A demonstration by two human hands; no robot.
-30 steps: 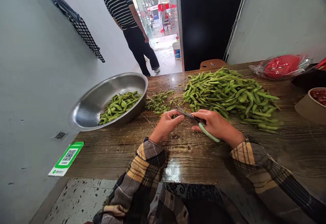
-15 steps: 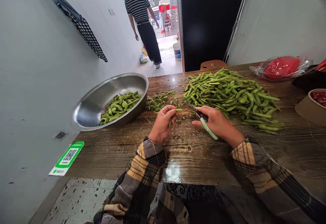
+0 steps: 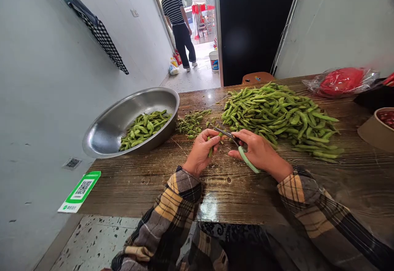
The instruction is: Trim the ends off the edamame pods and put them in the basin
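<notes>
My left hand (image 3: 201, 150) is closed around green soybean pods (image 3: 211, 151), mostly covered by the fingers. In my right hand (image 3: 260, 150) is a pair of scissors (image 3: 248, 161) with pale green handles. The blades reach left to the tip of a pod at my left fingertips; whether they touch it I cannot tell. Beyond my right hand lies a big heap of pods (image 3: 277, 113). Small green trimmings (image 3: 193, 123) are scattered just past my left hand. A steel basin (image 3: 104, 127) at the left, tilted in view, holds more pods (image 3: 144, 129).
The wooden table (image 3: 147, 184) has a green QR code card (image 3: 81, 191) at its left edge. A red item in clear plastic (image 3: 341, 82) and a paper bowl (image 3: 372, 133) are at the right. Beyond the table, a person (image 3: 181, 28) is near the doorway, by a bucket (image 3: 214, 60).
The scissors have moved left and their blades now meet the pod area at my left fingertips. My left hand has shifted slightly right. The person has walked farther toward the doorway.
</notes>
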